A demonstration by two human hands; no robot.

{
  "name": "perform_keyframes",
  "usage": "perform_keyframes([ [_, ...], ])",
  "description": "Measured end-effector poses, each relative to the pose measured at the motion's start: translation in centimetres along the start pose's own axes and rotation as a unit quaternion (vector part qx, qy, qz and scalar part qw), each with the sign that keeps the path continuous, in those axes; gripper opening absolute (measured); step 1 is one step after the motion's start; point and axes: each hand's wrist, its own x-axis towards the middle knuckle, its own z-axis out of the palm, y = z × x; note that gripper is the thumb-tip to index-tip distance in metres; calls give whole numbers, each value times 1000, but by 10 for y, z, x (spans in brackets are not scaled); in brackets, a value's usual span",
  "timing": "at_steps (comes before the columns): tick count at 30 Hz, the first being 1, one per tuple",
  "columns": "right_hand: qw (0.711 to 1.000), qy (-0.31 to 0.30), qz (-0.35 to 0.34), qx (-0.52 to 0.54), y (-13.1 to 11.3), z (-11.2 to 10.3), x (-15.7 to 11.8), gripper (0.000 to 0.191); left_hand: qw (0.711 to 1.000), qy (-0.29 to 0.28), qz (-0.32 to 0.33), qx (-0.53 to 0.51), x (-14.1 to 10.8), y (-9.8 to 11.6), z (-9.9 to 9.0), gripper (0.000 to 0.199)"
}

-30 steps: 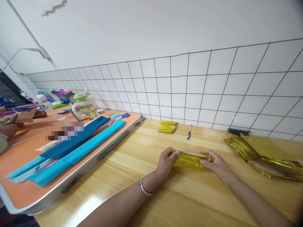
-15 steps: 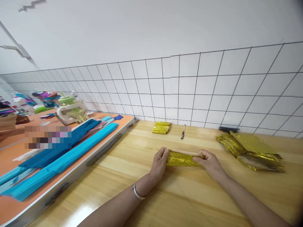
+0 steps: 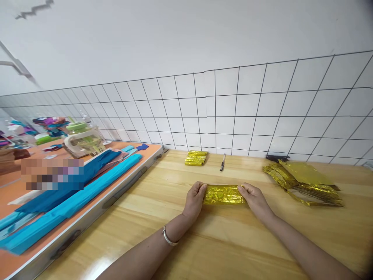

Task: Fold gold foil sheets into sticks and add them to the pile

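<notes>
A gold foil sheet (image 3: pixel 223 194) with an embossed pattern is stretched flat between my two hands, above the wooden table (image 3: pixel 221 241). My left hand (image 3: pixel 196 199), with a bangle at the wrist, pinches its left end, thumb on top. At the right end my right hand (image 3: pixel 255 199) pinches it the same way; the fingers beneath are partly hidden. Several gold foil rolls (image 3: pixel 196 158) lie side by side behind my hands. To the right is a loose stack of gold foil sheets (image 3: pixel 305 181).
A pen-like tool (image 3: pixel 223 162) lies near the tiled wall (image 3: pixel 224 105). Behind the foil stack is a black object (image 3: pixel 277 158). On the left, an orange table (image 3: pixel 13 256) bears blue fabric (image 3: pixel 87 198) and a green-lidded jug (image 3: pixel 83 136).
The foil's pale folded upper strip no longer shows, and its patterned gold face is turned more to view. My right thumb has shifted to the foil's upper right corner. The view has shifted slightly.
</notes>
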Motion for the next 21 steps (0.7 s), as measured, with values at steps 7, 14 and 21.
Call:
perform_keyframes([
  [7, 980, -13, 16, -198, 13, 0, 4, 36, 969, -28, 17, 246, 14, -11, -3, 29],
  [14, 926, -34, 38, -373, 10, 2, 3, 23, 890, -90, 51, 443, 16, -10, -3, 28],
  [21, 891, -53, 40, -448, 9, 8, 2, 17, 831, -161, 178, 502, 18, 10, -6, 17],
])
